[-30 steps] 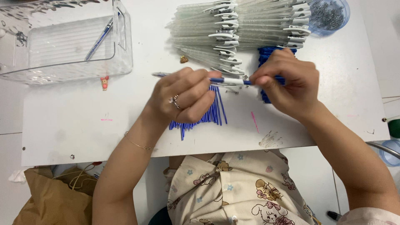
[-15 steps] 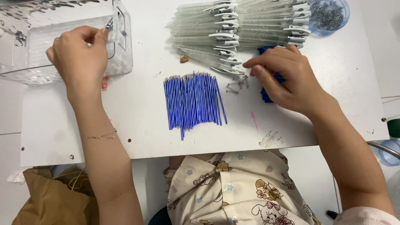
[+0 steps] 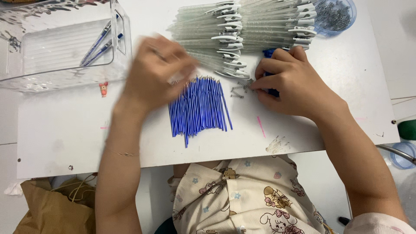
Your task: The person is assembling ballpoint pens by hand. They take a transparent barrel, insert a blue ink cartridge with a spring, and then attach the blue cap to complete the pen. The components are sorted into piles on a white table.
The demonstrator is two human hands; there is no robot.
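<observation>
Refills [image 3: 199, 106], blue and thin, lie bunched mid-table [image 3: 65, 130]; the blurred left hand [image 3: 158, 71], grip unclear, hovers at their tips and should lift just one. Right hand [image 3: 288, 82] pinches small springs [image 3: 240, 88]. Half a second ago the left hand was at the clear bin [image 3: 65, 47].

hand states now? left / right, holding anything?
Left hand: blurred above the blue refills, grip cannot be told.
Right hand: fingers curled, fingertips at the small springs; hold cannot be told.

Clear glossy plastic bin [image 3: 65, 52], thin metal springs [image 3: 240, 89], matt white tabletop [image 3: 65, 130].
</observation>
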